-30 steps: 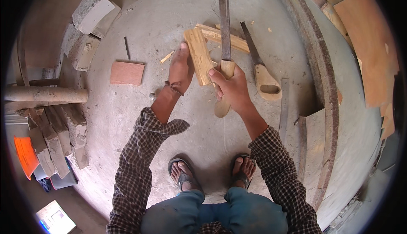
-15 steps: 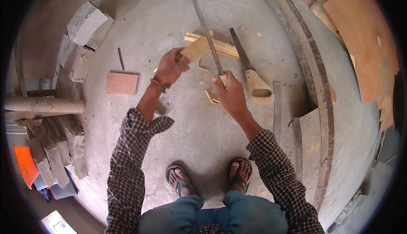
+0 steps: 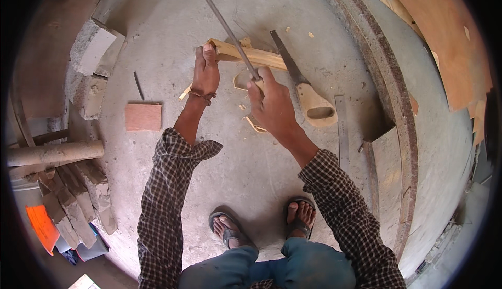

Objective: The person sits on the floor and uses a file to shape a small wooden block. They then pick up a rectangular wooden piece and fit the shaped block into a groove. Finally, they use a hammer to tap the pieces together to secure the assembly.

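Observation:
My right hand (image 3: 275,103) is closed round the handle end of a long, narrow metal file (image 3: 224,23), whose shaft slants up and to the left. My left hand (image 3: 206,74) grips a small wooden piece (image 3: 215,48), now turned nearly edge-on, between thumb and fingers. The file passes just right of that piece; whether they touch I cannot tell. Behind them a pale wood strip (image 3: 266,59) lies on the floor, partly covered by the piece and the file. Thin wood offcuts (image 3: 254,125) lie below my hands.
A handsaw (image 3: 316,106) and a metal ruler (image 3: 341,129) lie to the right, beside a curved rusty metal edge (image 3: 384,53). On the left are a reddish plywood rectangle (image 3: 143,117), a thin dark rod (image 3: 138,85) and concrete blocks (image 3: 94,48). Plywood sheets (image 3: 439,43) stand far right.
My left hand has moved up and turned the wooden piece from its flat face to nearly edge-on. My right hand has shifted slightly left and up, and the file leans further left.

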Demonstrator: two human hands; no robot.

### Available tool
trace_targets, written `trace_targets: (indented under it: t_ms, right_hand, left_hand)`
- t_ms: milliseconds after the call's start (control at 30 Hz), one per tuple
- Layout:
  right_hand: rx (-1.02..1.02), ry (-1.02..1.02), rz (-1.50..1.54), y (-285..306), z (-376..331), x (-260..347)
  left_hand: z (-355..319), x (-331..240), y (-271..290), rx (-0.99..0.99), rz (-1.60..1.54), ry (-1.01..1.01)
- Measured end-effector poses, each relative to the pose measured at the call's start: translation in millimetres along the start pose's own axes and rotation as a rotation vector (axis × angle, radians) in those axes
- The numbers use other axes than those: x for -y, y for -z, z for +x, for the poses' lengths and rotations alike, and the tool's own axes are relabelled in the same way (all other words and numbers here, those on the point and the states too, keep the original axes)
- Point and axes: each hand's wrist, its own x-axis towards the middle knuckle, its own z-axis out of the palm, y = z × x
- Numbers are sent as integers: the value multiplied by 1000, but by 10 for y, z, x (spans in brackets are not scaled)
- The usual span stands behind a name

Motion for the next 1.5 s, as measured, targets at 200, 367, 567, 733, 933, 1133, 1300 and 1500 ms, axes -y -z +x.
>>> trace_targets:
  t_ms: [200, 367, 567, 733, 933, 1133, 1300, 1500]
  right_hand:
    - [99, -89, -45, -96, 87, -127]
    - [167, -170, -57, 23, 166, -3]
    - [59, -49, -47, -69, 58, -163]
    - [164, -157, -109, -26, 109, -86]
    - [-26, 30, -10, 29, 120, 108]
    - [156, -138, -22, -44, 112, -279]
    - [-60, 52, 121, 113, 204, 284]
    - [107, -171, -86, -83, 57, -230]
  left_hand:
    - [-25, 25, -65, -17, 34, -61]
    - [0, -49, -20, 22, 25, 82]
    - [27, 136, -100, -41, -14, -45]
    - [55, 183, 6, -2, -39, -25]
    - [65, 245, -26, -59, 43, -106]
    - [52, 140, -2, -26, 20, 25]
    - [-7, 121, 5, -51, 39, -28]
    - [96, 117, -48, -63, 23, -100]
